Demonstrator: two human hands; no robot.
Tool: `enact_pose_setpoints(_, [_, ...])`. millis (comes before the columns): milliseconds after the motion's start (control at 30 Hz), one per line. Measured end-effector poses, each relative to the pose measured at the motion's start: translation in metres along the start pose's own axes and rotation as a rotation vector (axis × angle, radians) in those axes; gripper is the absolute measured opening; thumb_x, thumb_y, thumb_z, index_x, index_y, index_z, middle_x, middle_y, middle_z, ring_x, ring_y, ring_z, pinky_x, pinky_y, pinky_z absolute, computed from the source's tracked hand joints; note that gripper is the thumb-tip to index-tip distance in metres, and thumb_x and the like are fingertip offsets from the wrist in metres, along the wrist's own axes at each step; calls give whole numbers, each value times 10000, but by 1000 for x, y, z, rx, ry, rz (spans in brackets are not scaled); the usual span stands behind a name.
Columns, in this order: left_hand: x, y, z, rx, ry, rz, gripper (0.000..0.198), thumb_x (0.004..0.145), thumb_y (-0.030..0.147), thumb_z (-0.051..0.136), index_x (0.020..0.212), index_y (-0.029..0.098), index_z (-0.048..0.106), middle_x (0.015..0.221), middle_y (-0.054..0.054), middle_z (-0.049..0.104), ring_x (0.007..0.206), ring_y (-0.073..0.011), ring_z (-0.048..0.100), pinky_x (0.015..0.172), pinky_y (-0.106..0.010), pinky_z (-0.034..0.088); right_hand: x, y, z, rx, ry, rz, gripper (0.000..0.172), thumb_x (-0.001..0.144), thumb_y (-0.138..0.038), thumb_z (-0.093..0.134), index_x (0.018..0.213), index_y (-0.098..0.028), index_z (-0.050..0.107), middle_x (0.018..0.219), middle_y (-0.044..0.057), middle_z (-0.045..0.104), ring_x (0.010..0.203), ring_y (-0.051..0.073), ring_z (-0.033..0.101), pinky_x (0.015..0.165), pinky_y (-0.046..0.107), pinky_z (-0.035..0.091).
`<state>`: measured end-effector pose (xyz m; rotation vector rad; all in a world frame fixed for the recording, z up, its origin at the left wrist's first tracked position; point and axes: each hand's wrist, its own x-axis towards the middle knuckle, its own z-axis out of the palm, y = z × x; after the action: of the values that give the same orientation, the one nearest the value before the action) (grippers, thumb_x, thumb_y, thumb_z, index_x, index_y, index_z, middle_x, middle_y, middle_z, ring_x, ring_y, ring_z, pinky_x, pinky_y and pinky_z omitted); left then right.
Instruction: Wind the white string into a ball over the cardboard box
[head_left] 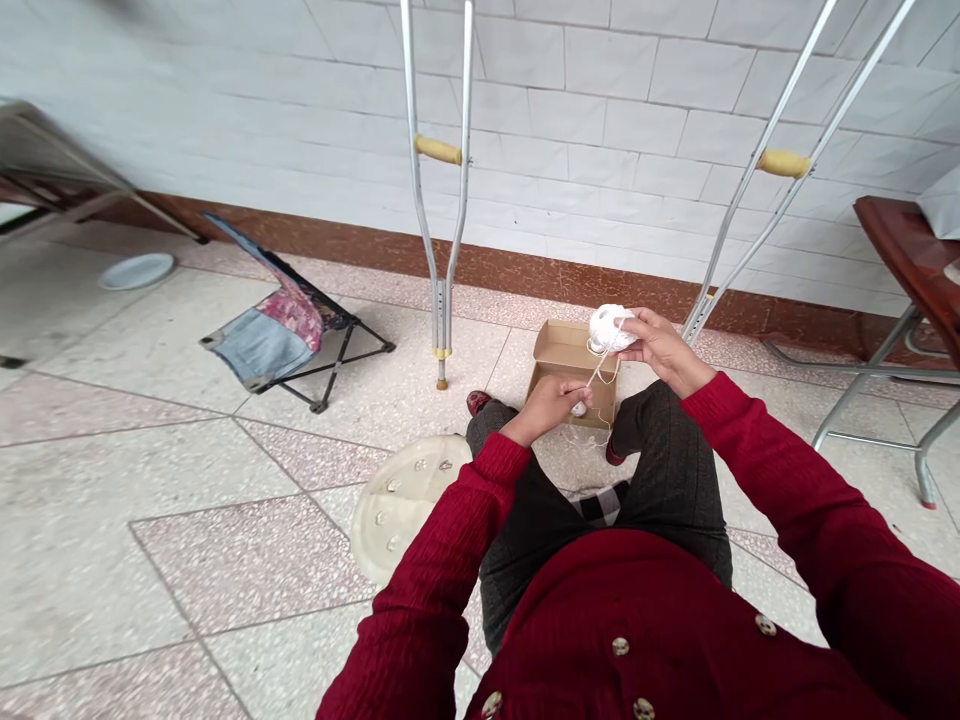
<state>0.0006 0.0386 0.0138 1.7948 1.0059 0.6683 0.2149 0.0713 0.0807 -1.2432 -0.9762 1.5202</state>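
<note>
Yarn (610, 329) sits gripped in our right hand (661, 350), above a cardboard box (559, 350), while our left hand (546, 408) pinches the strand (598, 368). Loosening either grip could drop or tangle the yarn.

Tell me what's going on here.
A seated person in a red cardigan is working with a ball of white yarn, held up in the right hand. A white strand runs down from the ball to the left hand, which pinches it above an open cardboard box on the floor beyond the knees. Two metal crutches stand ahead, by the tiled wall.
</note>
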Motion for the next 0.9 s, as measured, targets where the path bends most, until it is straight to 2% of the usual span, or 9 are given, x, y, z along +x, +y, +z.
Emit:
enact_pose_setpoints(133, [-4,-17,-2,20,-33,-16,324,889,333,536,715,147,736,733,-24,713,695,-145,613,706,-247,451,-22,-6,-4,41,-176,44,265,762,-250,747,975,-187,604,901,59,716,705,163,694,546,239,594])
enact_pose_setpoints(233, [3,-17,-1,29,-48,-7,307,878,315,550,720,126,732,713,-24,706,677,-150,608,680,-244,446,-40,0,2,96,-348,96,351,746,-296,759,1041,-185,606,922,60,711,686,163,691,526,238,586])
enact_pose_setpoints(367, [24,0,-11,114,-18,57,243,851,278,584,731,124,728,704,-17,700,660,-152,600,647,-236,427,-60,18,9,-58,-524,181,436,668,-275,818,1045,-192,614,913,36,690,672,148,677,481,203,554])
enact_pose_setpoints(467, [37,21,-25,373,-43,141,217,847,260,585,707,160,718,668,-24,681,679,-164,596,690,-255,416,-61,36,4,-220,-575,267,459,619,-241,845,1013,-186,616,942,29,671,713,148,678,479,194,558])
enact_pose_setpoints(533, [41,35,-28,599,-29,198,229,843,259,586,666,167,697,636,-49,659,704,-193,598,718,-286,409,-52,49,-3,-293,-502,302,456,617,-242,844,992,-172,595,923,33,666,706,157,681,480,223,576])
enact_pose_setpoints(600, [40,45,-26,737,-2,241,260,855,263,563,648,160,682,647,-78,656,734,-222,605,729,-314,403,-36,60,-9,-342,-294,290,445,604,-204,843,941,-164,555,864,27,656,690,166,682,477,247,588])
enact_pose_setpoints(667, [36,50,-19,745,-1,232,281,872,259,532,656,154,678,672,-82,663,717,-217,603,706,-313,398,-19,65,-11,-333,-44,234,447,600,-158,833,906,-174,508,809,13,645,670,165,679,463,246,585])
enact_pose_setpoints(733, [30,48,-11,617,-34,164,308,891,269,510,658,155,676,664,-58,665,660,-180,588,673,-288,397,-7,62,-10,-237,100,183,444,623,-143,816,916,-185,485,797,10,651,654,159,679,476,252,593])
enact_pose_setpoints(900, [13,36,-11,123,-54,85,364,940,345,477,744,148,712,754,-27,716,696,-142,611,716,-253,438,-2,26,1,47,25,88,369,689,-174,793,949,-175,530,876,54,701,739,171,704,590,280,626])
